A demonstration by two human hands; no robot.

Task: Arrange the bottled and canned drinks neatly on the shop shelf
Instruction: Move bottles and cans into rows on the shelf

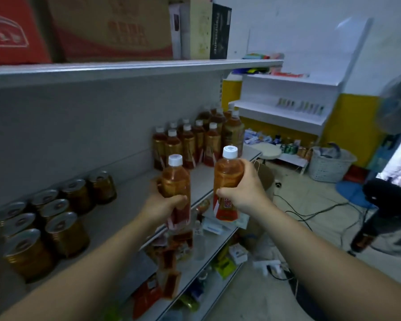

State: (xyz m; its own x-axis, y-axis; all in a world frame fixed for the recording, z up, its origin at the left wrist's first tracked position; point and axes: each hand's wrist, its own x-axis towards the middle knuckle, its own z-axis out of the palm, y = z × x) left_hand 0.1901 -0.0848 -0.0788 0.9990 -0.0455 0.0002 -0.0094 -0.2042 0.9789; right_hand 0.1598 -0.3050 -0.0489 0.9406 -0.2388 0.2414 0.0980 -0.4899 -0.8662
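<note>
My left hand (162, 202) grips an amber tea bottle (175, 181) with a white cap, held upright over the front edge of the grey shelf (130, 200). My right hand (245, 188) holds a second amber bottle (227, 179) with a white cap and red label, just to the right and in front of the shelf edge. Several matching bottles (195, 140) stand in rows at the shelf's far right end. Several gold cans (53, 218) stand grouped at the shelf's left.
Cardboard boxes (102, 28) fill the upper shelf. The lower shelf (195, 269) holds more bottles and loose packets. A white basket (329, 164), cables and a fan (396, 105) occupy the floor at right. A white display rack (287, 98) stands against the far wall.
</note>
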